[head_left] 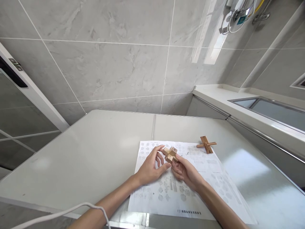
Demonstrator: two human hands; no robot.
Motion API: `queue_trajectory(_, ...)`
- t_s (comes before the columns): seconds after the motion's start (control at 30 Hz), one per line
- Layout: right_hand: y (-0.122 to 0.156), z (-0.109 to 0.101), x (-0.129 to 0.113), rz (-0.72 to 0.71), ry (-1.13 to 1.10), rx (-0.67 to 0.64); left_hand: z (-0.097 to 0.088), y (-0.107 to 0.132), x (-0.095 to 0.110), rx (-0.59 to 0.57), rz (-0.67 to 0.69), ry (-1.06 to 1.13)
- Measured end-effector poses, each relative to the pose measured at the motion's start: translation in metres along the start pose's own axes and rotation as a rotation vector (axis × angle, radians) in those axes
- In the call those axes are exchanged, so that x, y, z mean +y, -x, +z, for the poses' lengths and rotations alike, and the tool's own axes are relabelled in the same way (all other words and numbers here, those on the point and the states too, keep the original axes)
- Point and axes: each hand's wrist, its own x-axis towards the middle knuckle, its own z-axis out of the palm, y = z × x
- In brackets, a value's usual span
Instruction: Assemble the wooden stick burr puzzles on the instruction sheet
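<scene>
A light wooden interlocking burr puzzle (pixel 170 154) is held just above a printed paper sheet (pixel 164 203). My right hand (pixel 187 171) pinches its lower right side between thumb and fingers. My left hand (pixel 153 165) is at its left, thumb and fingers curved apart around that side, with the index fingertip at the upper left block. Whether that fingertip presses on the wood is hard to tell. A darker brown cross-shaped wooden puzzle (pixel 206 145) lies at the sheet's upper right edge.
The white table (pixel 114 140) has a seam down its middle. A white cable (pixel 81 205) crosses near my left forearm. To the right stands a counter (pixel 219 90) with a sink (pixel 274 108). A tiled wall (pixel 107 70) rises behind; a door frame (pixel 35 86) is at left.
</scene>
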Motion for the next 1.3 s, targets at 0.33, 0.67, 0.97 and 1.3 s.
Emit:
queue_trajectory(0.33,-0.006,-0.021,-0.013,-0.142,-0.291,0.205,0.004,-0.002,-0.005,-0.01,-0.071,-0.04)
queue_trajectory(0.67,-0.014,-0.047,-0.01,-0.211,-0.485,0.267,0.002,-0.001,-0.003,-0.057,-0.058,-0.093)
queue_trajectory(0.97,-0.016,-0.073,-0.011,-0.21,-0.584,0.243,0.001,-0.001,-0.002,-0.072,-0.055,-0.112)
queue_trajectory(1.3,-0.015,-0.082,-0.016,-0.221,-0.637,0.215,0.0,-0.001,-0.001,-0.087,-0.076,-0.121)
